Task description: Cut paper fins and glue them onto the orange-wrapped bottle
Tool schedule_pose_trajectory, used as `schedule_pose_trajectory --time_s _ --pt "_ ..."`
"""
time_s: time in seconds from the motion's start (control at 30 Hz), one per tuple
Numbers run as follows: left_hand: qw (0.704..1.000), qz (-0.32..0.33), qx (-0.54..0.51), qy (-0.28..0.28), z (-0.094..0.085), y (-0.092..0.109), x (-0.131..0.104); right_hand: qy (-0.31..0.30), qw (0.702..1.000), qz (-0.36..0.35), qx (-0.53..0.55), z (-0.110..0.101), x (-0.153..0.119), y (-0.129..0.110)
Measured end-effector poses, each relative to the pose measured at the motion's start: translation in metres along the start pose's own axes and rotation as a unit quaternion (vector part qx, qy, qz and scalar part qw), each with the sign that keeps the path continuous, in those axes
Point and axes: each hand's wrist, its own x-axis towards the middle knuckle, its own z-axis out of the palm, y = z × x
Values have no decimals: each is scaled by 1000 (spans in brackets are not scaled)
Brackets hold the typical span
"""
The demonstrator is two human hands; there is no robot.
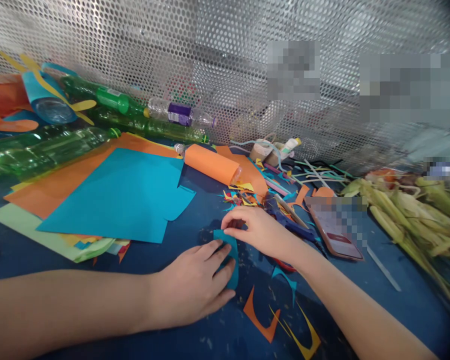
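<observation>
Left-hand fingers (225, 273) are spread slightly over a blue paper cutout (233, 278), well in from the worktop's (195, 342) back edge; the right hand's (253, 226) are curled, grip unclear. A plastic bottle (212, 163) is orange-wrapped; the cutout seems unattached.

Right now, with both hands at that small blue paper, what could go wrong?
Two things, perhaps. The small blue paper lies under the fingers of the left hand, with the right hand at its far edge, so an uneven pull might crease it or slide it away. Also, the right forearm passes close to the phone and a loose blue offcut, so a careless sweep could nudge either one.
</observation>
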Motion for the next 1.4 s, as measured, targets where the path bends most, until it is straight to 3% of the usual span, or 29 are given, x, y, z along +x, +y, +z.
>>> schedule_pose_trajectory --time_s 0.27,1.2,1.4 --pt "1000 4 -13 5 -1 0 0 19 996 -10 -85 2 -3 -10" --pt "1000 4 -10 15 -1 0 1 20 994 15 -110 9 2 -9" --pt "1000 0 -9 5 0 0 0 25 997 23 -67 8 3 -11"
